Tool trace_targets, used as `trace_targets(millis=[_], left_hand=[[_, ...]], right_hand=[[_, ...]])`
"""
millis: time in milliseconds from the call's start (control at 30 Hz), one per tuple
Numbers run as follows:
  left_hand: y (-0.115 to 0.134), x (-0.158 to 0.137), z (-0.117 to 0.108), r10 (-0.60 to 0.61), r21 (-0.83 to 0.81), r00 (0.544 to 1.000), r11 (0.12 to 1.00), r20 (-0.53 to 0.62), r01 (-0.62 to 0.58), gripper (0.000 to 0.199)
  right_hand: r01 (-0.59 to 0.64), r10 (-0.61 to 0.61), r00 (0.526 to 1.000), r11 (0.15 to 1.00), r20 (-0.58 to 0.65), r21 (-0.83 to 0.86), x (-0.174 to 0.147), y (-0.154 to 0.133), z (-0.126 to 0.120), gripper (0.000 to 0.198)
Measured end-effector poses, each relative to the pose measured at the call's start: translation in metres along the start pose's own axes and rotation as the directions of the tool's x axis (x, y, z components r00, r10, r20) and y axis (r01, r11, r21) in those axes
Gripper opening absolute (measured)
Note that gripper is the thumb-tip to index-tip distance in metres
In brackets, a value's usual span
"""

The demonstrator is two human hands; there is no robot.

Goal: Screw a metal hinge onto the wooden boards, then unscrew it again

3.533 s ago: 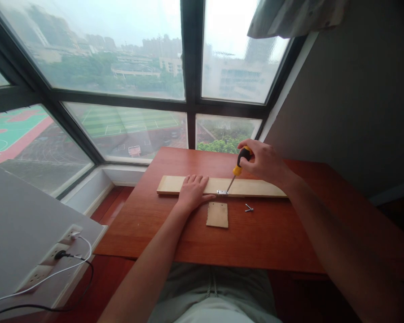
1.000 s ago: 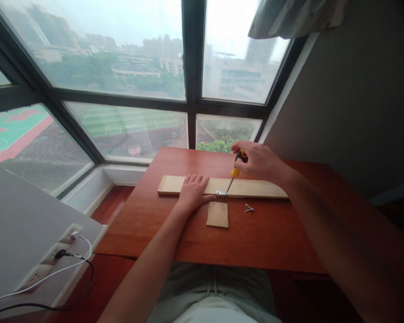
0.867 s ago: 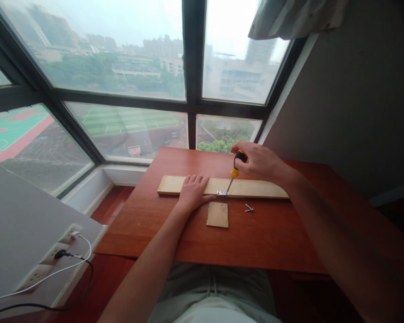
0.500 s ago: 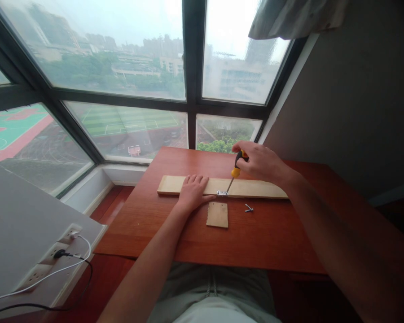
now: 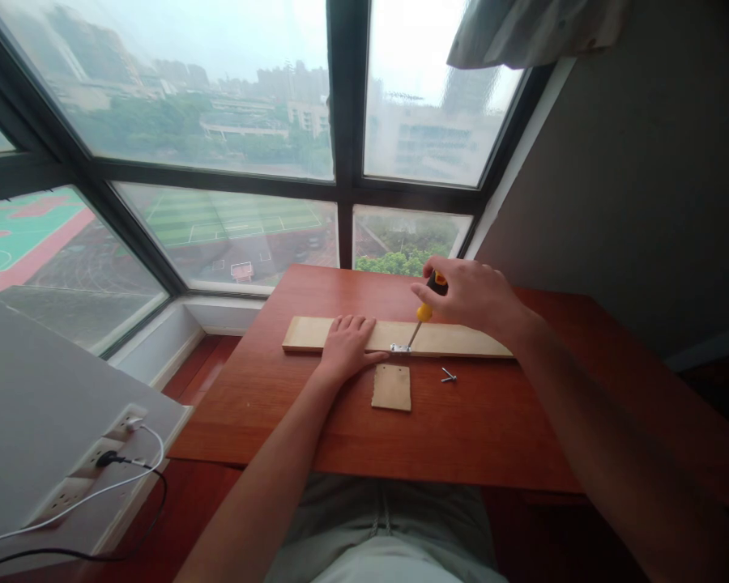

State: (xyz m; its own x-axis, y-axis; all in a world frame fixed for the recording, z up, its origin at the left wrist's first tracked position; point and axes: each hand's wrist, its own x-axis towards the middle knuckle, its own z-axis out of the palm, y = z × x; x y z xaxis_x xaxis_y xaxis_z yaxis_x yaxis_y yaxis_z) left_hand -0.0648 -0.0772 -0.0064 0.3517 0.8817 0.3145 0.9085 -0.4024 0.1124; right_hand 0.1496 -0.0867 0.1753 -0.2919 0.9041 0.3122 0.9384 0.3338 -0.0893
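Note:
A long pale wooden board (image 5: 307, 334) lies across the reddish table. My left hand (image 5: 347, 346) rests flat on it, fingers stretched out, thumb beside a small metal hinge (image 5: 399, 348) at the board's near edge. Gripped by its black and yellow handle, a screwdriver (image 5: 424, 312) leans in my right hand (image 5: 471, 293), its shaft reaching down to the hinge's right side. Whether the tip sits in a screw is too small to tell. Just below lies a small square wooden piece (image 5: 392, 387) with two holes near its top edge. A few screws (image 5: 448, 376) lie to its right.
The table (image 5: 249, 405) stands against large windows (image 5: 236, 219) with dark frames. At the lower left, white and black cables (image 5: 151, 453) hang from wall sockets (image 5: 66, 495). A grey wall (image 5: 613, 162) rises on the right.
My right hand has shifted its grip on the screwdriver handle, the thumb now more extended and the wrist slightly turned. My left hand and the board stay in place.

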Motion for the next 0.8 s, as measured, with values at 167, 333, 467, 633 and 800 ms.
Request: trace_targets(millis=[167,333,467,633,800], left_hand=[[0.001,0.0,-0.002,-0.007,-0.027,1.0,1.0,0.009,0.008,0.072],[0.001,0.0,-0.003,-0.016,-0.038,1.0,0.999,0.019,0.017,0.072],[0.0,0.0,-0.001,-0.015,-0.039,1.0,0.999,0.017,0.016,0.073],[-0.001,0.0,0.0,-0.013,-0.029,1.0,0.999,0.009,0.014,0.074],[-0.001,-0.001,-0.001,-0.011,-0.016,1.0,1.0,0.012,0.011,0.074]], right_hand=[[0.023,-0.021,0.998,0.999,-0.055,0.034,0.001,-0.006,0.006,0.02],[0.023,-0.019,0.998,0.998,-0.061,0.062,-0.002,-0.006,0.006,0.029],[-0.053,0.053,0.995,0.999,-0.082,-0.004,-0.001,-0.005,0.006,0.026],[0.007,-0.001,0.995,0.998,-0.1,0.06,0.0,-0.002,0.011,0.017],[0.006,0.002,0.995,0.997,-0.104,0.071,-0.003,0.001,0.011,0.021]])
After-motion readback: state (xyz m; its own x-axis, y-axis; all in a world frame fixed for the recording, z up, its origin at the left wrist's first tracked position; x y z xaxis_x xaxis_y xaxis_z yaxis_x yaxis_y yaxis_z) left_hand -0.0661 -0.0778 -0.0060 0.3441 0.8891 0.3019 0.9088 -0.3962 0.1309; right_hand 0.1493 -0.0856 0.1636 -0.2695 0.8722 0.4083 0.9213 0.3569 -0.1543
